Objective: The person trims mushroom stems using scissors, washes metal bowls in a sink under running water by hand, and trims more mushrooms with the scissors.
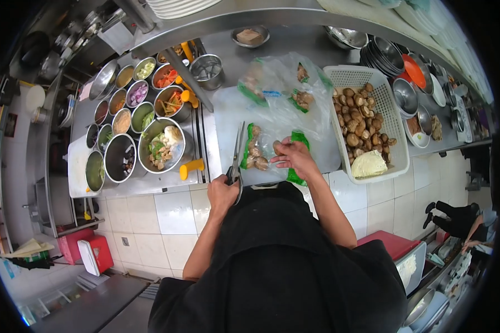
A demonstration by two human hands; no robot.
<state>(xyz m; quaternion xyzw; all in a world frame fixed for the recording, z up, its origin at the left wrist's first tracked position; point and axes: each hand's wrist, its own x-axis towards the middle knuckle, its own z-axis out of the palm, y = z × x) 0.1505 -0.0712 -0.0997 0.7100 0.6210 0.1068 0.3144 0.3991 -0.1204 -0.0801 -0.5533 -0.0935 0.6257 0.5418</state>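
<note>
My left hand (222, 192) is closed around the handles of a pair of scissors (236, 169), whose blades point away from me over the white cutting board (223, 119). My right hand (297, 157) pinches a brown mushroom (278, 147) above the board. Just left of it, a clear bag with green edges (250, 130) holds more mushrooms (254, 151). Green plastic (300, 137) shows behind and below the right hand. Farther back lie other clear and green bags (278, 83), some with brown pieces inside.
To the right, a white perforated basket (401, 145) holds many mushrooms and a pale yellow lump (369, 164). Metal containers of cut vegetables (162, 145) crowd the left side. A steel shelf (250, 21) crosses the back. Another person (455, 216) is at far right.
</note>
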